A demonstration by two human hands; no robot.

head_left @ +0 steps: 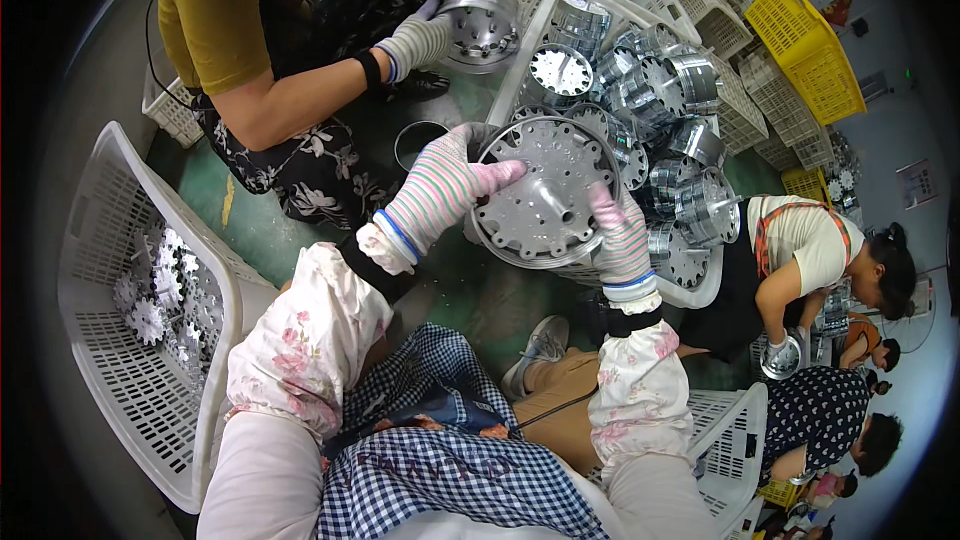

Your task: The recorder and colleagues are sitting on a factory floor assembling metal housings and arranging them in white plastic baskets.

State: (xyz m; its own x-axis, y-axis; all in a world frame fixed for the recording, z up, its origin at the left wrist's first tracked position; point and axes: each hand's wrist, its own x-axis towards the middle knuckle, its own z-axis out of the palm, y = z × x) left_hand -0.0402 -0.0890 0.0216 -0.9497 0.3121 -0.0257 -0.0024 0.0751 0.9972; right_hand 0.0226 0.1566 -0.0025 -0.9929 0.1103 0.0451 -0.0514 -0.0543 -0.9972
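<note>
Hands: two, left hand [435, 185] and right hand [624, 240], sharing one wheel-like drum [525, 225]. Floral sleeves [300, 345]: two. Crate of toothed plates [165, 290]: one, plates too heaped to count. Drums in big white crate [537, 28]: over a dozen. Co-worker [225, 25], upper left: one drum, two gloves [415, 45].

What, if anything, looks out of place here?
One loose metal ring seems to sit on the green floor just beyond the left hand, apart from the metal drums heaped in the white crate.
</note>
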